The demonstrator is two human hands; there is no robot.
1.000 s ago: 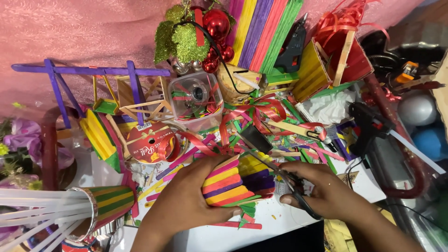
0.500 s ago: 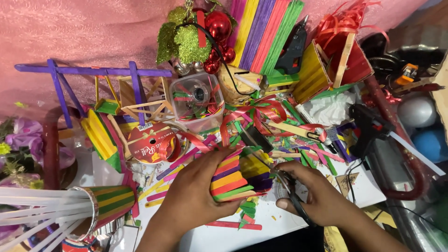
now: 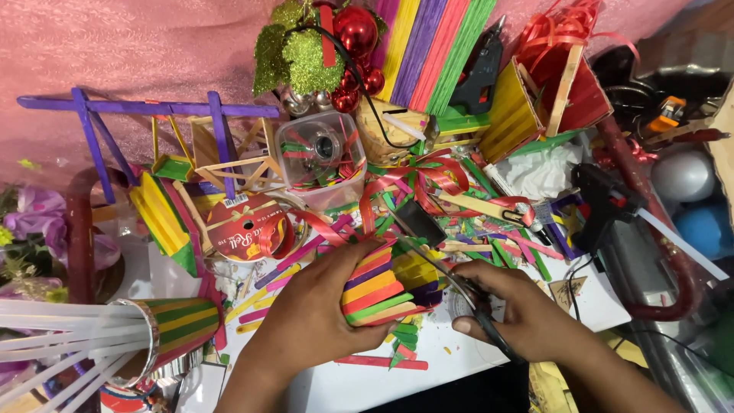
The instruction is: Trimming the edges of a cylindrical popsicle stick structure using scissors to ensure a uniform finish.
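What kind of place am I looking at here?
Most likely a home craft table. Coloured craft sticks litter it, a black glue gun lies at the right, and a red ribbon spool sits by a stick-built holder.

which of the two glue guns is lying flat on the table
The black glue gun at the right, lying among the loose sticks. The other glue gun leans upright against the coloured stick panel at the back.
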